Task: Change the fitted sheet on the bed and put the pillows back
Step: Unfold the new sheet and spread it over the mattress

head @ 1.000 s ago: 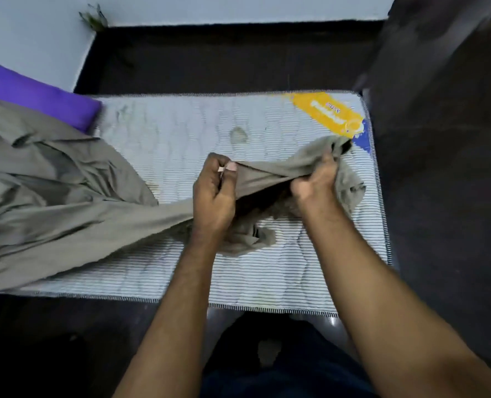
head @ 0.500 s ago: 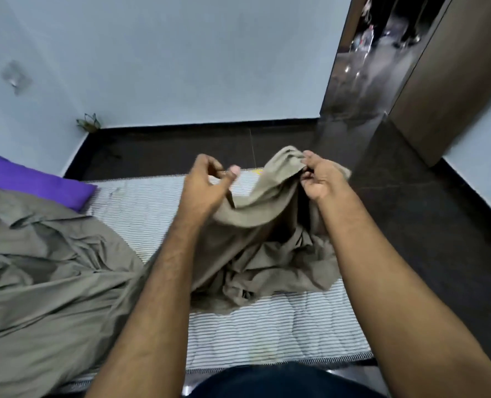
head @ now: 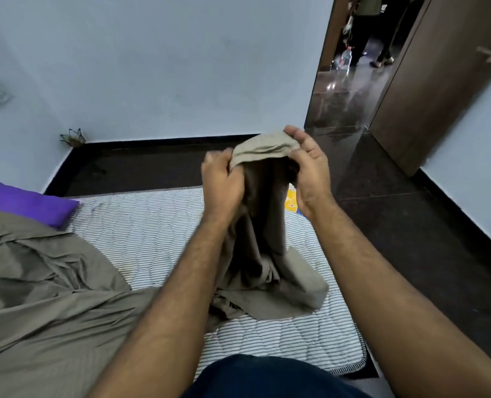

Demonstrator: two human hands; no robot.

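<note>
The striped mattress (head: 152,225) lies bare between the bunched olive sheet (head: 43,282) heaped over its left side and the lifted sheet corner at its right edge. A purple pillow (head: 23,202) blocks the far-left corner. The dark floor (head: 410,225) beyond the right edge is open.

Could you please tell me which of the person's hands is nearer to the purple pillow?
Left. The left hand holds the sheet on the side facing the purple pillow; the right hand grips the sheet's far side, farther from the pillow.
</note>
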